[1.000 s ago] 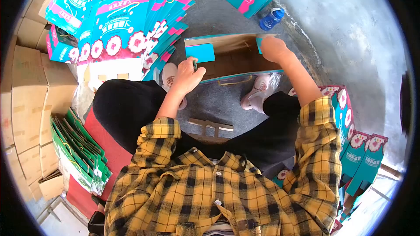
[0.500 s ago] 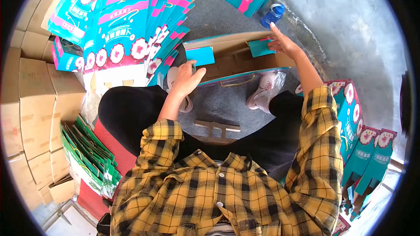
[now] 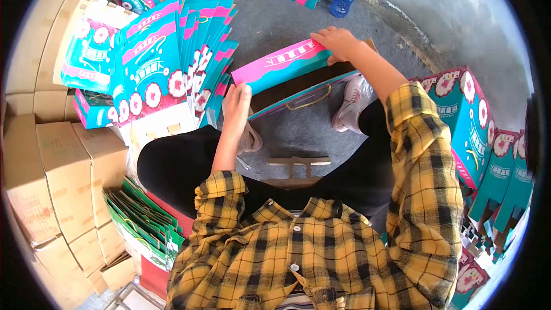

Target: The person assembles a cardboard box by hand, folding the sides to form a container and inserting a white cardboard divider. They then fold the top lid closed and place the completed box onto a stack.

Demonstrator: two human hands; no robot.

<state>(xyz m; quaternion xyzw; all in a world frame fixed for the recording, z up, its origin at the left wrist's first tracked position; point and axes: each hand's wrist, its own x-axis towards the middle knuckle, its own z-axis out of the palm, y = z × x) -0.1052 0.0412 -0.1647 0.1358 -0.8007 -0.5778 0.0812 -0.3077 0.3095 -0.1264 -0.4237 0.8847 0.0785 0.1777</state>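
Observation:
A turquoise and pink cardboard carton [image 3: 284, 60] stands on the floor between my feet, its far top flap folded partly over the opening. The near side carries a yellow cord handle [image 3: 310, 99]. My left hand [image 3: 235, 106] is closed at the carton's left end, thumb up by the flap's corner; part of its fingers is hidden. At the other end, my right hand [image 3: 341, 45] grips the right end of the flap, fingers over the top and thumb below. The dark inside shows between flap and near wall.
Flattened turquoise cartons [image 3: 152, 72] are fanned out on the left. Brown boxes [image 3: 63, 166] are stacked beyond them, with green folded cartons [image 3: 140, 215] nearer me. A blue bottle [image 3: 342, 0] stands by the wall. More printed cartons [image 3: 459, 117] stand at right.
The far flap has come over the opening, covering the small end flaps. My right hand has moved left onto it, and my left hand has shifted to the carton's left end.

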